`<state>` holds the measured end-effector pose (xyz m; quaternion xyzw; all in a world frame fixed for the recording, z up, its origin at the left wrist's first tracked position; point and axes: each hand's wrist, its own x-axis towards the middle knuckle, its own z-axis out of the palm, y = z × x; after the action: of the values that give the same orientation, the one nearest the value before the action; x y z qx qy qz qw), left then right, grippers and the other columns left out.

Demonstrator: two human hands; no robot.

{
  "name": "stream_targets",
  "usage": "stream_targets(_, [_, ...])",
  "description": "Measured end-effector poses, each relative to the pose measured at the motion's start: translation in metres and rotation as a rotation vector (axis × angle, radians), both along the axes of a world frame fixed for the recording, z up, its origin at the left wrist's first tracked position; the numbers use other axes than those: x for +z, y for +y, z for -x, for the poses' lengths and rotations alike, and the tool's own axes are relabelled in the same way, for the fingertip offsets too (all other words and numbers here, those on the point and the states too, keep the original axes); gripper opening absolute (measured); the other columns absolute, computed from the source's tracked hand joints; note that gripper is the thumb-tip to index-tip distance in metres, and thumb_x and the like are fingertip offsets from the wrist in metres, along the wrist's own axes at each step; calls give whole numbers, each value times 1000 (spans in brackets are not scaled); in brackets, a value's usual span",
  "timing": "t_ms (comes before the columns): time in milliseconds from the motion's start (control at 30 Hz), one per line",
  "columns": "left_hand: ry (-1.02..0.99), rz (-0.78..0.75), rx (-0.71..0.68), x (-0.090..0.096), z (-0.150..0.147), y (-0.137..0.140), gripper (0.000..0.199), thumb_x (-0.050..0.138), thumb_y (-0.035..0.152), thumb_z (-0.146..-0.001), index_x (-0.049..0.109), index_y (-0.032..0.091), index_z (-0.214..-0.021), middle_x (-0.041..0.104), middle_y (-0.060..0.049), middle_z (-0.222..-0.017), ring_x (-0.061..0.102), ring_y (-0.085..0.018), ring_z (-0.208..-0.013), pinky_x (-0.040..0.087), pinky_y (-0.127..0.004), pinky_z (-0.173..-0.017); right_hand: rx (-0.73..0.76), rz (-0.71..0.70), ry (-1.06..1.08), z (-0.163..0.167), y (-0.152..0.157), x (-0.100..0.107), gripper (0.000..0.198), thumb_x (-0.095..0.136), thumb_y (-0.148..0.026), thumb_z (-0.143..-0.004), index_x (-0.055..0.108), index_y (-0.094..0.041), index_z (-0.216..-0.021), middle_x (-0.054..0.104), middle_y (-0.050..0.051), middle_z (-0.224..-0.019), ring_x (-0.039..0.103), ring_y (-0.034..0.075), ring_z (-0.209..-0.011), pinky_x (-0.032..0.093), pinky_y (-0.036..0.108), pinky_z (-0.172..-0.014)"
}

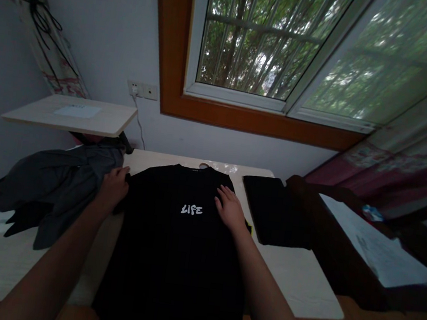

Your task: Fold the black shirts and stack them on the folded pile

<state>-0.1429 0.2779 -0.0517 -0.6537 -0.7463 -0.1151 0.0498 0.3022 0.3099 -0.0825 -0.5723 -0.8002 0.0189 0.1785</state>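
A black T-shirt [178, 259] with white lettering on its chest is spread face up, collar toward the wall, its hem hanging over the near table edge. At its left sleeve edge, my left hand [114, 188] has its fingers closed on the dark cloth. My right hand [230, 207] rests with fingers stretched out on the shirt near the opposite shoulder. Right of the shirt lies a black folded garment [277, 212]. A heap of dark grey clothing [67, 178] is piled to the left of my left hand.
The pale wooden table [299, 282] stands against the wall below a window [267, 37]. A small raised shelf [40, 110] holds a paper [77, 110] above the grey heap. A dark brown piece of furniture [346, 249] with a white sheet [367, 238] borders the right.
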Motion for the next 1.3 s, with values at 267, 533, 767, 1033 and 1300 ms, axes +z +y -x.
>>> stream_targets(267, [10,148,39,-1,-4,13,55,48,24,-86,46,12,-140,66,-19,-123,59,-34,-120,40,-48,-104,6,-23,21,-1,0,-1,46,43,-35,-101,58,-17,-140,50,9,-153,41,27,-145,31,46,-122])
stream_targets(533, [-278,-180,-1,11,-16,0,51,46,23,-91,49,16,-141,57,-15,-142,54,-27,-132,40,-39,-112,27,-24,81,-3,2,-2,43,48,-32,-99,60,-20,-138,52,9,-151,42,27,-144,32,46,-121])
stream_targets(767, [-342,-238,49,39,-17,-10,49,53,30,-93,54,25,-142,70,-9,-123,68,-28,-110,51,-40,-98,23,-30,92,-2,1,-2,42,49,-30,-99,61,-19,-137,53,10,-150,42,26,-143,32,45,-121])
stream_targets(1033, [-362,-225,-145,56,-46,-22,48,53,30,-96,53,27,-144,73,-4,-120,71,-21,-102,53,-33,-93,18,-25,81,-2,1,-2,42,48,-31,-99,61,-18,-137,53,10,-150,42,26,-143,32,46,-121])
stream_targets(1300, [-246,5,-741,34,-89,-60,46,48,29,-100,49,33,-145,67,-2,-134,69,-19,-111,55,-34,-96,16,-32,82,-2,1,-3,42,47,-32,-99,60,-20,-137,53,9,-150,42,26,-143,32,46,-121])
